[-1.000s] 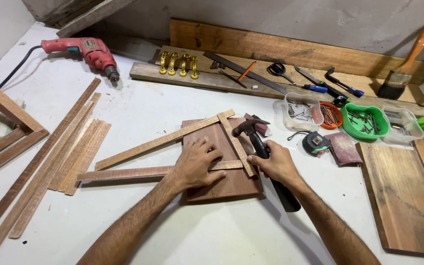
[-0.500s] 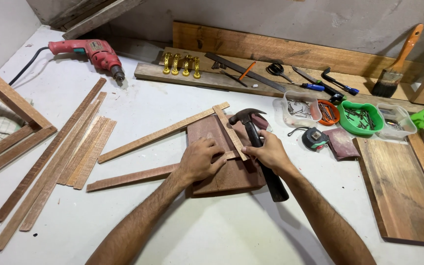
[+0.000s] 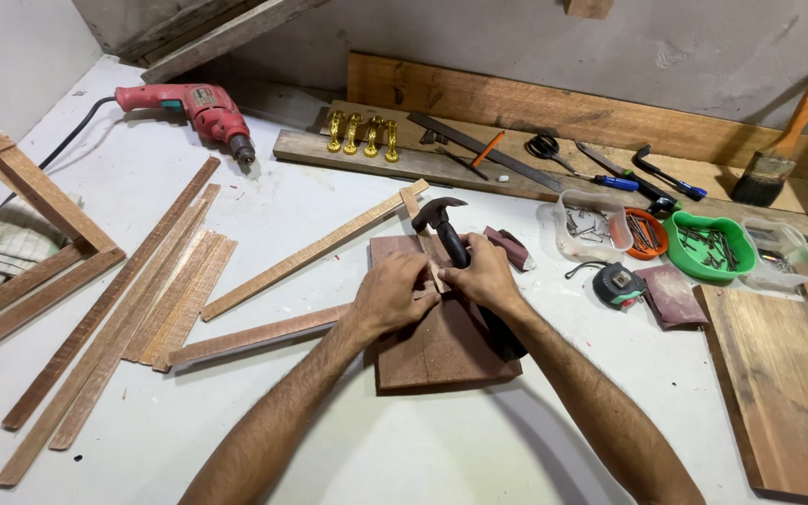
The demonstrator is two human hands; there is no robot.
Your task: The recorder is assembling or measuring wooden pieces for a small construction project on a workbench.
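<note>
The right hand [image 3: 490,273] has its grip clenched on the claw hammer [image 3: 443,224], head at 12 o'clock. The left hand [image 3: 393,295] pins a thin wood strip [image 3: 434,273] onto the dark board [image 3: 441,346], apparently to steady it. The long slats [image 3: 306,254] extend toward 10 o'clock; bare counter [image 3: 423,440] lies at 6 o'clock.

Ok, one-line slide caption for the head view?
Left hand steadies thin wooden strips on a dark wooden board; right hand grips a black claw hammer.
</note>
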